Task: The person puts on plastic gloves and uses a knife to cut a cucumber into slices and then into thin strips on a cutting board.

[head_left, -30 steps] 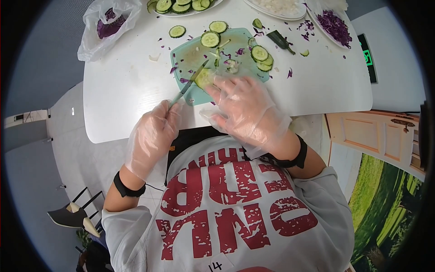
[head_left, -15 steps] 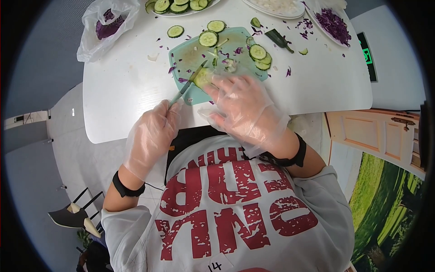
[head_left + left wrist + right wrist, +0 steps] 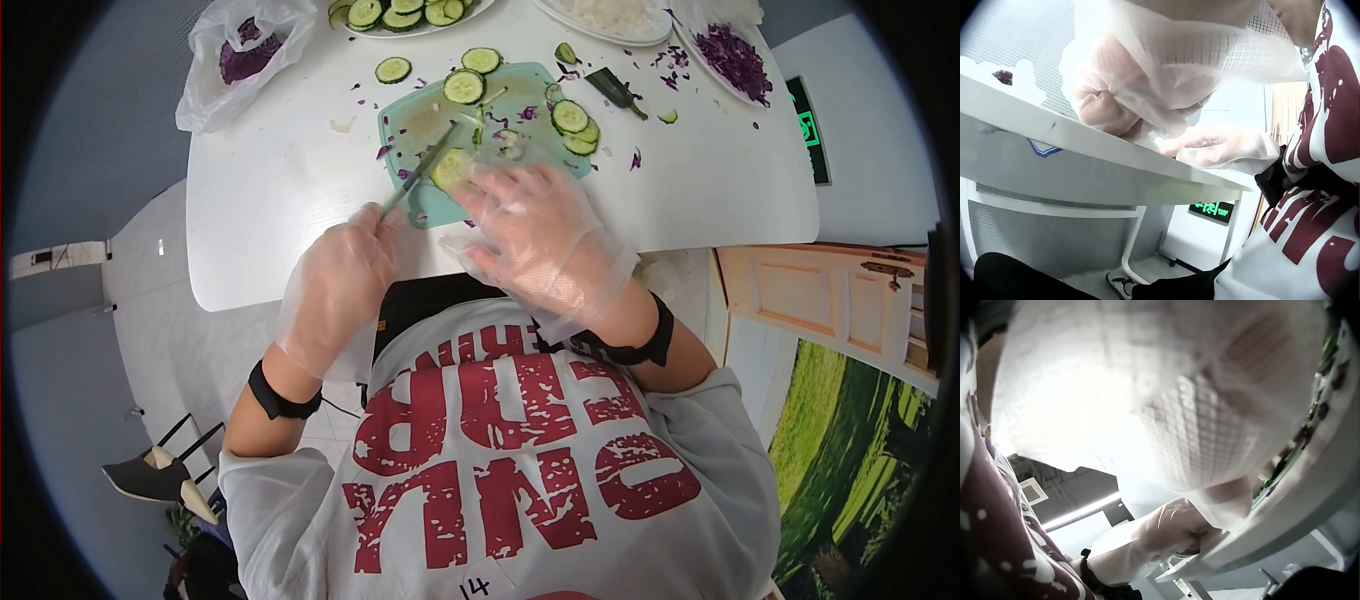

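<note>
My left hand [image 3: 345,270], in a clear plastic glove, grips a knife [image 3: 428,165] whose blade slants up and right over the green cutting board [image 3: 405,125]. Beside the blade lies a pale piece of cucumber [image 3: 450,170]. The gloved right hand [image 3: 545,230] rests its fingers on the right end of that piece and hides part of it; its thumb stays apart, near the board's front edge. In the left wrist view the left fingers [image 3: 1107,109] look curled, with the knife hidden. Glove plastic fills most of the right wrist view.
Cucumber slices [image 3: 572,117] and purple cabbage shreds lie on the board and around it. A dark cucumber end [image 3: 612,90] sits to its right. Along the back are a plate of slices [image 3: 420,30], a plate of shredded cabbage [image 3: 740,65] and a plastic bag [image 3: 205,95] with cabbage.
My left hand has shifted slightly forward with the knife, and the blade tip sits a little farther up the board. The right hand stays nearly in place on the cucumber.
</note>
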Tool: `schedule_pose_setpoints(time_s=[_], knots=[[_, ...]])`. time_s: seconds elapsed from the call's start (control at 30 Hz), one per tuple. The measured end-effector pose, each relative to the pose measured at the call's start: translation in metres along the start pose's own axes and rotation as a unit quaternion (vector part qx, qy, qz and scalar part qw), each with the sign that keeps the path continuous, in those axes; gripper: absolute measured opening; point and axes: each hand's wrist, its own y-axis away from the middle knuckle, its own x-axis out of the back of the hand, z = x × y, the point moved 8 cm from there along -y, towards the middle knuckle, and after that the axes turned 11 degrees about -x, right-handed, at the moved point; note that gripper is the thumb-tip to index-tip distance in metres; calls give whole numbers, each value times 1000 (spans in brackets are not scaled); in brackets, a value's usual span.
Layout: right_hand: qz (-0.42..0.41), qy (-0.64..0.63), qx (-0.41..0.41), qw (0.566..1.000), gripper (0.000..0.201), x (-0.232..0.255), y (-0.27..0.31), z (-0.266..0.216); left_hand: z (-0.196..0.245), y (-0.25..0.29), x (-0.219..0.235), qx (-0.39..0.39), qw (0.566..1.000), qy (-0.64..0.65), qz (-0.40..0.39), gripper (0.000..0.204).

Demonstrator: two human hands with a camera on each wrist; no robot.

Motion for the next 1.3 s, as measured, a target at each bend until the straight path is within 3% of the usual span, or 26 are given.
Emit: schedule_pose_setpoints(time_s=[0.07,0.13,0.23,0.37,0.47,0.53,0.77,0.93,0.97,1.03,1.3], knots=[[-2,-1,-4,1000,52,-1,0,1,-6,3,3,-18,999,-20,25,32],[1,-1,-3,1000,52,-1,1,2,-24,8,1,77,994,71,22,34],[2,0,-1,1000,53,0,1,1,-17,13,2,104,988,111,-19,35],[9,0,4,1000,53,1,0,1,-1,14,-1,98,986,130,-44,35],[7,0,5,1000,53,0,1,1,5,12,2,85,991,103,-19,27],[3,-1,2,1000,53,1,1,1,11,10,4,9,996,86,0,27],[-15,0,-6,1000,54,1,0,1,12,10,4,43,996,81,-5,27],[-6,1,-1,1000,55,0,1,1,18,8,6,-29,998,55,16,26],[-6,6,-2,1000,55,0,1,1,19,8,8,-28,998,55,16,26],[-11,6,-3,1000,55,0,1,1,11,10,4,58,993,97,-14,26],[-16,6,-4,1000,55,1,1,0,10,9,2,28,998,54,-2,28]])
